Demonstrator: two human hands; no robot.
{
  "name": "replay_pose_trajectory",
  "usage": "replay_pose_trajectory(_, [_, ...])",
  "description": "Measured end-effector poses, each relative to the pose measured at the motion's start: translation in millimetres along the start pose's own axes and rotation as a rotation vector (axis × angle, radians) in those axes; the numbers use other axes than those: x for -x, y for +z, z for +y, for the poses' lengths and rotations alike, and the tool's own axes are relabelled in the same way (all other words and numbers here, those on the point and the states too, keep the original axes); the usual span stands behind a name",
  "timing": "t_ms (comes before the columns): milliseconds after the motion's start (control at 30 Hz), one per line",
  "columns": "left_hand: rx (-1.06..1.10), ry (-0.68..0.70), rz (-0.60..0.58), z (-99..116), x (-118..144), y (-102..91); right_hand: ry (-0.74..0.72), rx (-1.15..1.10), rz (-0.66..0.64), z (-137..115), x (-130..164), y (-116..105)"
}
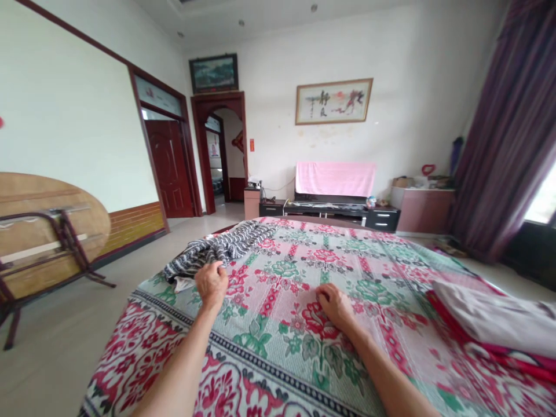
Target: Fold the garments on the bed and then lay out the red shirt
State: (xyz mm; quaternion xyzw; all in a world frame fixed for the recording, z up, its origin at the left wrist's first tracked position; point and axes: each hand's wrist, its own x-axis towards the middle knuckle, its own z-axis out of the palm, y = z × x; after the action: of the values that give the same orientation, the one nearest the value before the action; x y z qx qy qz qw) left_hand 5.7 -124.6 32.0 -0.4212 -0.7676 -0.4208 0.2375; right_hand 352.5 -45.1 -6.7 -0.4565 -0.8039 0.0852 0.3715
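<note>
A black-and-white striped cloth (217, 250) lies bunched at the far left of the bedspread, a bit of white fabric (184, 283) under its near edge. My left hand (212, 284) is closed right at the near side of that striped cloth. Its fingertips are turned away, so whatever it may grip is hidden. Over the middle of the flowered bedspread (264, 289) is my right hand (335, 302), fingers curled in and their tips mostly hidden. No object shows in it. The bedspread has pink, red and green flowers and a dark patterned border.
To the right sits a stack of folded cloth (490, 318), grey over red. A folded round table (43, 217) leans at the left wall. Beyond the bed stand a low black cabinet (383, 220), a pink-draped screen (335, 178) and a side cabinet (423, 211). Purple curtains (504, 133) hang at right.
</note>
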Motion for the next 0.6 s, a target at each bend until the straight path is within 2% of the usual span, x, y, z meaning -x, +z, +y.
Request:
replay_pose_trajectory(133, [0.136,0.279,-0.196,57,37,11.4,0.004,-0.018,0.011,-2,1,0])
replay_pose_trajectory(233, [0.263,0.405,-0.362,92,64,11.1,0.038,-0.066,0.066,0,0,1])
replay_pose_trajectory(333, [0.468,0.482,-0.527,114,77,4.9,0.108,-0.118,0.131,2,-1,1])
replay_pose_trajectory(400, [0.568,0.520,-0.592,120,76,0.2,0.134,-0.146,0.151,2,-2,1])
replay_pose_trajectory(467, [0.597,0.528,-0.539,117,67,-3.3,0.121,-0.176,0.143,1,-1,0])
replay_pose_trajectory(533, [0.548,0.471,-0.376,104,51,-5.4,0.082,-0.200,0.117,-1,1,-1])
replay_pose_trajectory(600, [0.423,0.333,-0.190,81,32,-6.8,0.032,-0.206,0.084,-4,2,-3])
